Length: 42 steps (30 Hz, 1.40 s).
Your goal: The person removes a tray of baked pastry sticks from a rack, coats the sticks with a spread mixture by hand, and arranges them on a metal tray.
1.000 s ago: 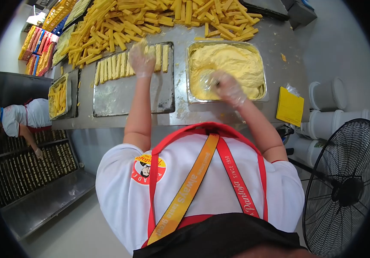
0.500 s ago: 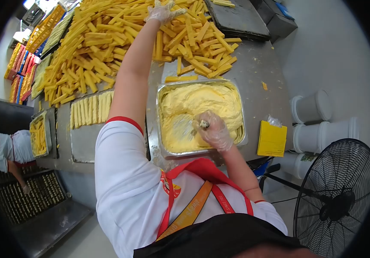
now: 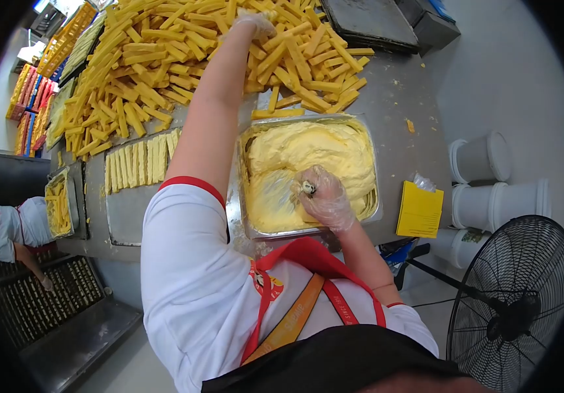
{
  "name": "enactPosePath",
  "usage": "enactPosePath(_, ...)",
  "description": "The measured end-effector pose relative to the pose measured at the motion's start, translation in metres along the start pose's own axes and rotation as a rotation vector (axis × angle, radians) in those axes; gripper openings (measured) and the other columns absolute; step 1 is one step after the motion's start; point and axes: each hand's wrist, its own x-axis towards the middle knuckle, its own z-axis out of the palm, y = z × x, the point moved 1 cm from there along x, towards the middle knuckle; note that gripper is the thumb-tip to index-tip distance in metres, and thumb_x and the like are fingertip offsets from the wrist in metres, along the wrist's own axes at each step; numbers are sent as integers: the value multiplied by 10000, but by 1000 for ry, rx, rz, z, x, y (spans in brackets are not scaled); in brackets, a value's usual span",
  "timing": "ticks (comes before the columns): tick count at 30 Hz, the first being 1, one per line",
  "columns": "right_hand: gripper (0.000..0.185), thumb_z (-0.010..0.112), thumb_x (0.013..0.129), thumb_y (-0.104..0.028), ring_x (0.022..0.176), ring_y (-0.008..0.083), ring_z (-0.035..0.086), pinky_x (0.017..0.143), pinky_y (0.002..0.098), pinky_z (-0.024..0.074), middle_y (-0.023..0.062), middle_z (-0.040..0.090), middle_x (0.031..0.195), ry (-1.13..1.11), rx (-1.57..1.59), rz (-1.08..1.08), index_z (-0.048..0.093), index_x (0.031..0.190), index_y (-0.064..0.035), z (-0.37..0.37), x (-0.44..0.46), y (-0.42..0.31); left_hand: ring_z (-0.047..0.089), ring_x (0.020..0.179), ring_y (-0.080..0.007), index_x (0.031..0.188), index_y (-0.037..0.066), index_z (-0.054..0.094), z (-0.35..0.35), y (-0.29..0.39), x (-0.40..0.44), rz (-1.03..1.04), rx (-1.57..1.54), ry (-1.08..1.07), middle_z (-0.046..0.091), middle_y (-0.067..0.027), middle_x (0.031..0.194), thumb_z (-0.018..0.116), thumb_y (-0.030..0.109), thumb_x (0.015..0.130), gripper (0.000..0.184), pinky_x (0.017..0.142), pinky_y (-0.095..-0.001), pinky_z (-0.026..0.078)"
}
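Piled yellow sticks (image 3: 177,62), long axes crisscrossed

Yellow sticks (image 3: 297,57) hem in my left hand (image 3: 255,25), apparently all round; open surface (image 3: 396,98) right of the metal pan (image 3: 282,234) narrows at a yellow pad (image 3: 419,209).

Golden yellow colours the heaped sticks (image 3: 157,65); the creamy mixture (image 3: 314,144) is paler yellow inside a silver pan (image 3: 371,150). The surface (image 3: 400,105) is grey. A white sleeve (image 3: 183,226) ends in a red band. The orange strap (image 3: 291,321) carries pale lettering. The notepad (image 3: 419,209) is bright yellow, the buckets (image 3: 491,157) whitish, the fan (image 3: 514,308) black.
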Motion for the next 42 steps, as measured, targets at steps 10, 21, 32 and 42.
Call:
enactPosePath(10,199,692,772,-136,777,390,581,684,463,481,184,586,836,38,8,0,596,926,-54,2,-5,-11,560,1126,-324,1455,153,371,89,-33,-40,355,-390,-292,519,-145,1355,753,447,678,914,938,-490,483)
enactPosePath(21,179,693,838,-172,793,297,637,753,362,524,148,644,838,-151,609,507,631,921,-26,10,2,12,405,1370,-345,1477,188,399,20,-15,-146,233,-430,253,352,-143,1534,553,531,923,670,1128,-403,344)
enactPosePath(32,155,674,819,-184,739,304,609,732,414,512,165,611,786,-257,268,302,620,852,-43,23,27,-17,658,955,-291,1065,172,741,56,8,-181,211,-314,616,714,-131,979,643,245,785,305,875,-402,512)
enactPosePath(42,167,661,869,-198,733,277,612,732,345,513,107,602,774,-338,338,220,612,921,-46,16,-3,-22,701,705,-145,1144,81,696,-8,26,-377,215,-858,611,724,-139,909,662,195,894,277,617,-269,546)
